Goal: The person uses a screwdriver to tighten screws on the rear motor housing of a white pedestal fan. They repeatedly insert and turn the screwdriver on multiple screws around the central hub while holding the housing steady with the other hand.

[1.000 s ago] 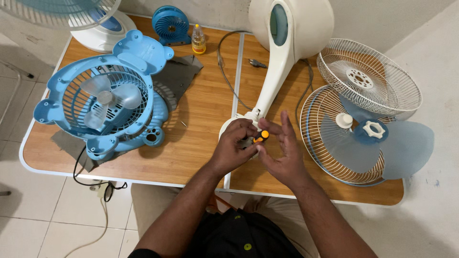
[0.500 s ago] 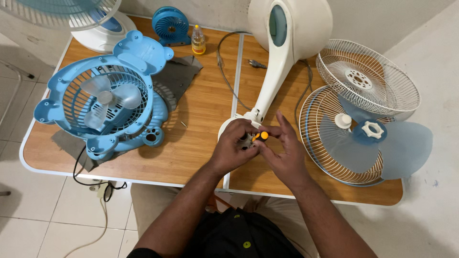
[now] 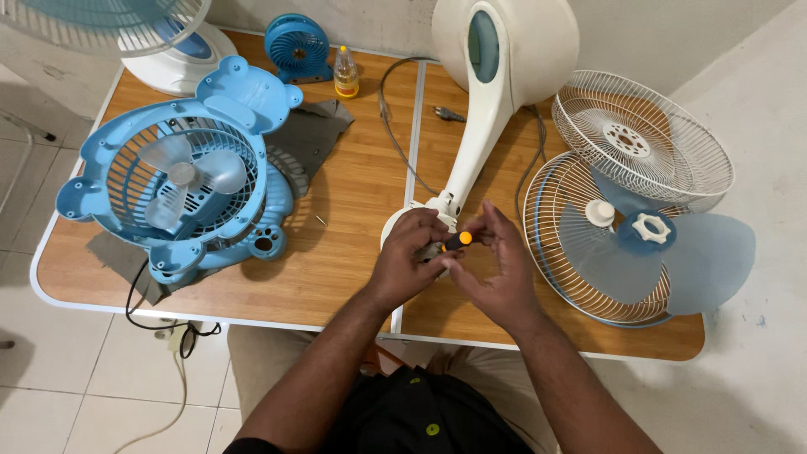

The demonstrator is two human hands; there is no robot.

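A white fan body (image 3: 496,76) lies on the wooden table (image 3: 353,219), its neck sloping down to a round base by my hands. My left hand (image 3: 410,261) rests on that base with its fingers curled around the dark lower part of a small screwdriver. My right hand (image 3: 496,269) pinches the screwdriver's black and orange handle (image 3: 458,240) with thumb and fingertips. The tool's tip is hidden under my left hand.
A blue bear-shaped fan (image 3: 181,189) lies on a grey cloth at the left. Two white grilles (image 3: 643,134) and a translucent blue blade (image 3: 672,256) sit at the right. At the back stand a small blue fan (image 3: 297,46), a small bottle (image 3: 345,74) and another fan's base (image 3: 181,50). A grey cord (image 3: 391,109) crosses the table.
My hands have stayed at the fan's base; the right fingers have shifted slightly on the screwdriver handle. Nothing else has moved.
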